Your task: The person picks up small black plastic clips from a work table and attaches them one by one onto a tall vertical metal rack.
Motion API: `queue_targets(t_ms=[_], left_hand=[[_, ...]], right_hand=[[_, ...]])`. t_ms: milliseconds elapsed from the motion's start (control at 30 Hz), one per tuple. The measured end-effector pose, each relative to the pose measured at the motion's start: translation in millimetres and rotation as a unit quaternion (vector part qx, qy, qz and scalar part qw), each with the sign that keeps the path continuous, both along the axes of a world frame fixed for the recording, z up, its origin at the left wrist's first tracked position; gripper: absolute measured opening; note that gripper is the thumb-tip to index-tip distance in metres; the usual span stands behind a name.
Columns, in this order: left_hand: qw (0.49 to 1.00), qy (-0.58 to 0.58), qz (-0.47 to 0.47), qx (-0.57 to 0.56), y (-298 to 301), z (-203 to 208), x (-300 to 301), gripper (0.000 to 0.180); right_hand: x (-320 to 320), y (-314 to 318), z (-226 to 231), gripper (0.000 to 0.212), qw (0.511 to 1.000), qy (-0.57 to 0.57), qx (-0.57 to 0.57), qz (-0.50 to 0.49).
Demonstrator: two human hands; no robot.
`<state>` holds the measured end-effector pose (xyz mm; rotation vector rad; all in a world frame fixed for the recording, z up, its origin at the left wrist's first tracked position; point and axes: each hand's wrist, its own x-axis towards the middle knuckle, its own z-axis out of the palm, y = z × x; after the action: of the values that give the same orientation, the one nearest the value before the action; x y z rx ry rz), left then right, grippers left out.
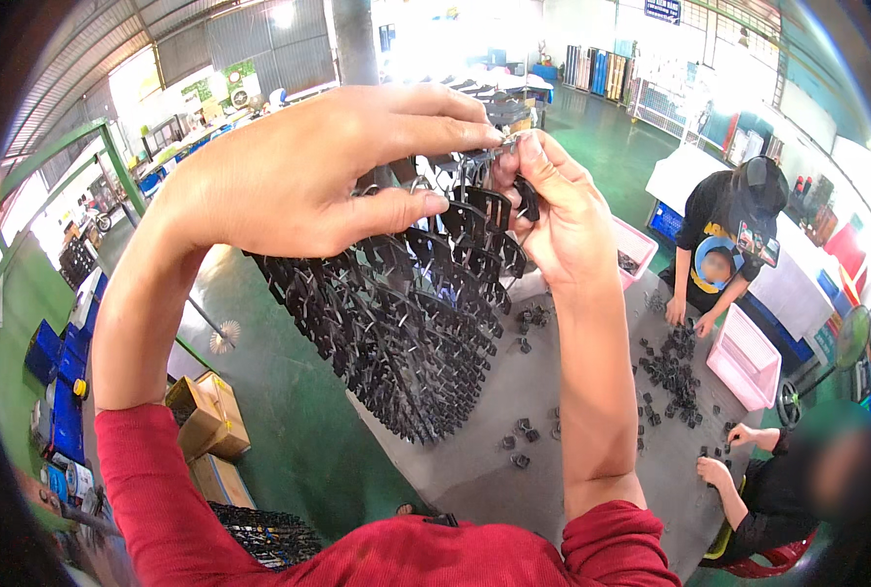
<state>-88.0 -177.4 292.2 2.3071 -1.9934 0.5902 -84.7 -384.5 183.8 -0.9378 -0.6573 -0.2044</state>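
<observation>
A dense bunch of small black parts hangs in front of me, strung in many rows with thin metal wires between them. My left hand arches over its top, fingers stretched and thumb apart. Its fingertips meet a small metal piece at the upper end. On the other side, my right hand is closed, thumb and fingers pinching a small black part beside that metal piece. The exact shape of this part is mostly hidden by the fingers.
A grey table carries scattered black pieces. Two people work along its right side, near a pink crate. Cardboard boxes stand on the green floor at lower left, near another black bundle.
</observation>
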Motion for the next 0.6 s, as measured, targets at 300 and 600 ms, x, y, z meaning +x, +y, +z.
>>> queue_targets(t_ms=[300,600], left_hand=[[0.999,-0.032,0.007,-0.009,-12,-1,0,0.049],[0.997,0.008,0.077,0.021,-29,3,3,0.059]], right_hand=[[-12,11,-10,0.022,0.949,-0.064,0.000,-0.309],[-39,-171,-83,0.020,0.690,0.057,-0.131,-0.709]])
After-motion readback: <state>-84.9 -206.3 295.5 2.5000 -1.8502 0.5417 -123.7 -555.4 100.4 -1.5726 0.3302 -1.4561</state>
